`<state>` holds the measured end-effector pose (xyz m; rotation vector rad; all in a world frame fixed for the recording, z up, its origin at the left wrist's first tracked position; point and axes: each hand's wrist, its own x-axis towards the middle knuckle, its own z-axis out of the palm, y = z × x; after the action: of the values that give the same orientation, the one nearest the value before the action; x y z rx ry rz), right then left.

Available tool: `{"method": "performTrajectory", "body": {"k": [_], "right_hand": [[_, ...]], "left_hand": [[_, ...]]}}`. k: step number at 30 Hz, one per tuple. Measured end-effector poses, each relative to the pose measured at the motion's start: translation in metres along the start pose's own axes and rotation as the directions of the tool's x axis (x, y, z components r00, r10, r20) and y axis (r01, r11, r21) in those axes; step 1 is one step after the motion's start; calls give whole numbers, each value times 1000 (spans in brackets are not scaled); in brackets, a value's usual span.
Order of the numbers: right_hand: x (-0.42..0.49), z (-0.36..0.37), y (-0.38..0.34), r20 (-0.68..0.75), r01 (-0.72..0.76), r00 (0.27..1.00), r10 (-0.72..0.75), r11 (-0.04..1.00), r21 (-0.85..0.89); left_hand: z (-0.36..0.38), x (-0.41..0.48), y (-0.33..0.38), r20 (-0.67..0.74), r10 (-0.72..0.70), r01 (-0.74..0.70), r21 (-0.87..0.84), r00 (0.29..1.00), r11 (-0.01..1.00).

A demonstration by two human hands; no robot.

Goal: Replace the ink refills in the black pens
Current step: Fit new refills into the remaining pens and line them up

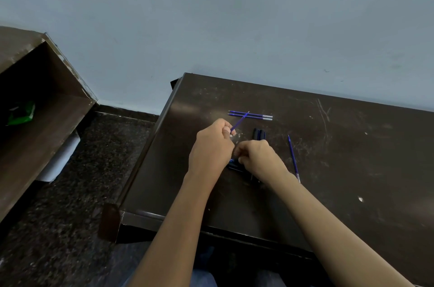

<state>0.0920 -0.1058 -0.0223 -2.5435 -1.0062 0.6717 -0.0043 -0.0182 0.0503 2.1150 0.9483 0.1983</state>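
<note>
My left hand [212, 145] pinches a blue ink refill [240, 122] that points up and to the right, its tip over the table. My right hand [257, 157] is curled over a black pen part [234, 165] lying on the dark table [328, 169]; most of that part is hidden under my fingers. Two black pens [259, 134] lie side by side just beyond my right hand. Two blue refills [250, 115] lie parallel farther back. One more blue refill [293, 157] lies to the right of my right wrist.
The table's left edge [150, 145] drops to a dark speckled floor. A brown open cabinet [35, 110] stands at the left with a green packet [21, 114] inside. A pale wall rises behind the table.
</note>
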Motion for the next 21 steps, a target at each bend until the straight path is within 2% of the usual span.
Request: {"method": "performTrajectory", "body": {"k": [2, 3, 4, 5, 6, 7, 8, 9, 13, 17, 19, 21], "right_hand": [[-4, -11, -4, -56, 3, 998, 3, 993, 117], [-8, -19, -9, -75, -6, 997, 26, 968, 249], [-12, -28, -15, -64, -27, 996, 61, 900, 435], [-17, -37, -21, -16, -51, 997, 80, 766, 641], [-20, -44, -26, 52, -84, 996, 71, 576, 813], [-23, -49, -30, 113, -123, 992, 47, 383, 916], [-24, -52, -33, 153, -156, 988, 29, 243, 957], [-25, -53, -35, 174, -176, 984, 22, 173, 969], [-22, -47, -38, 159, -178, 979, 128, 154, 972], [-13, -58, -28, 63, -44, 941, 333, -65, 997], [-12, -62, -22, 39, -16, 933, 359, -68, 998], [-15, -59, -25, 47, -44, 948, 314, -16, 999]], "left_hand": [[0, 0, 1, 1, -8, 8, -2, 1000, 1000], [-1, 0, 1, 5, -16, 16, -1, 1000, 1000], [-1, 0, 1, 9, -23, 23, -3, 1000, 1000], [-2, 0, 1, 13, -26, 26, -4, 1000, 1000], [-2, 0, 2, 16, -26, 26, -7, 1000, 1000], [-2, -1, 2, 19, -22, 22, -12, 1000, 1000], [-2, -1, 3, 22, -17, 18, -23, 1000, 1000], [-2, -1, 4, 27, -13, 14, -37, 1000, 999], [-2, -3, 6, 88, -12, 15, -40, 996, 999], [-3, -6, 8, 110, -23, 28, -47, 994, 999], [-4, -7, 9, 107, -21, 27, -52, 994, 998], [-4, -7, 10, 105, -19, 25, -56, 994, 998]]}}
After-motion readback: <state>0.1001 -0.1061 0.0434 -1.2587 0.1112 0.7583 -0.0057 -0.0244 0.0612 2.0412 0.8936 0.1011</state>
